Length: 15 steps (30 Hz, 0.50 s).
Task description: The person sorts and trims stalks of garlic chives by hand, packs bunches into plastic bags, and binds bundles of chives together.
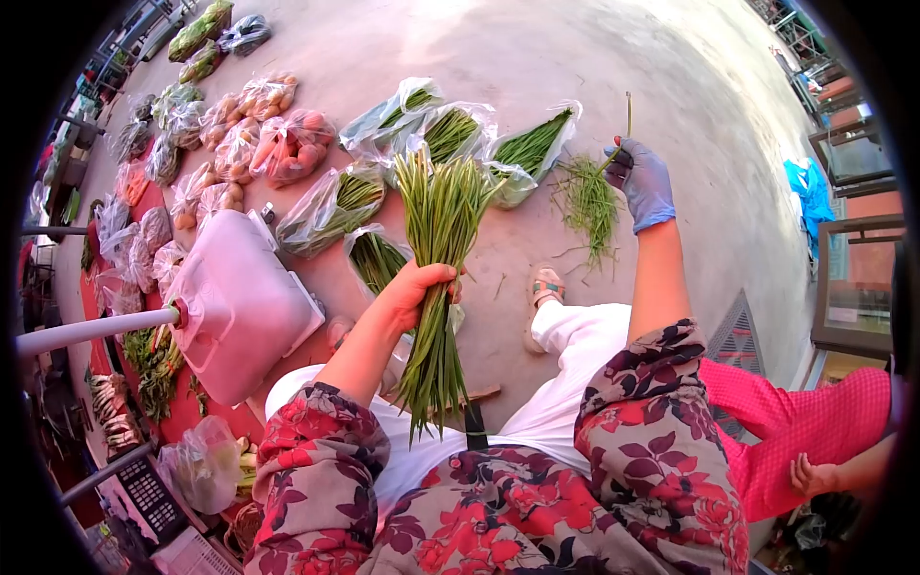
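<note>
My bare left hand [429, 290] is wrapped round a thick bunch of long green stems [439, 216], held upright with the leafy ends hanging toward my lap. Out to the right, my right hand [640, 182], in a bluish glove with dark fingertips, pinches a thin green stem [629, 115] that sticks up above the fingers. Below and left of the glove, a loose heap of green trimmings [588, 206] lies on the floor. Several clear bags of similar green stems [533, 144] lie beyond the bunch.
Bags of red vegetables [290, 149] and potato-like produce [268, 94] lie on the left. A pink-white plastic container [235, 307] stands near my left arm. At the right are a metal floor grate [738, 335], a person in pink trousers [815, 431] and a glass-fronted cabinet [858, 278].
</note>
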### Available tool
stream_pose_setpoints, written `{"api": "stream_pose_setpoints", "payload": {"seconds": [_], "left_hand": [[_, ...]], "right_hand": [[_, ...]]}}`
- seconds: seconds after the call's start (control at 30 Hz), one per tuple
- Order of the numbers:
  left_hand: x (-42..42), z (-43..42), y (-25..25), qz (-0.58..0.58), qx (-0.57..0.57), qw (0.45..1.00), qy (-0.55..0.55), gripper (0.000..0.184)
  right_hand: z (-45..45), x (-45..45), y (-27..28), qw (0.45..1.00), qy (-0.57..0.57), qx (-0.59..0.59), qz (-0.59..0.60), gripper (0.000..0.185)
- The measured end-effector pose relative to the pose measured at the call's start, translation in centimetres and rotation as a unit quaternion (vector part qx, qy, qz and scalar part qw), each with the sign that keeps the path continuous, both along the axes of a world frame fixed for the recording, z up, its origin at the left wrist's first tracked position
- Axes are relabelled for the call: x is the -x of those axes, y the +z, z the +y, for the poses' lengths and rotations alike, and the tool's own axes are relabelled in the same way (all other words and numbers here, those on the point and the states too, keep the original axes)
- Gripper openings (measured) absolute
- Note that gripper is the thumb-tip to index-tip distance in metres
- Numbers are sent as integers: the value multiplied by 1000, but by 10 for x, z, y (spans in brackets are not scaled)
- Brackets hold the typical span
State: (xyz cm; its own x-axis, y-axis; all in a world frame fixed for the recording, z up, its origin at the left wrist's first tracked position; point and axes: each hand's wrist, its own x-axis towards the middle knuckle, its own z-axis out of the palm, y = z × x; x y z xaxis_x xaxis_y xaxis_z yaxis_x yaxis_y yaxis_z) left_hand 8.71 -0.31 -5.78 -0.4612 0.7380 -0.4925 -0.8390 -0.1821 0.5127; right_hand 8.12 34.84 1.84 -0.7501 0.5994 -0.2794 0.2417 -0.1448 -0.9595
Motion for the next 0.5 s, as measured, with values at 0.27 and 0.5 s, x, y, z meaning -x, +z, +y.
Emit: {"api": "stream_pose_setpoints", "payload": {"seconds": [0.27,0.5], "left_hand": [[0,2,10,5,-3,1000,25,24],[4,6,11,40,-6,999,9,27]], "right_hand": [[-24,-12,-25,935,155,-310,-74,53],[-135,-18,-8,883,349,-303,-79,34]]}}
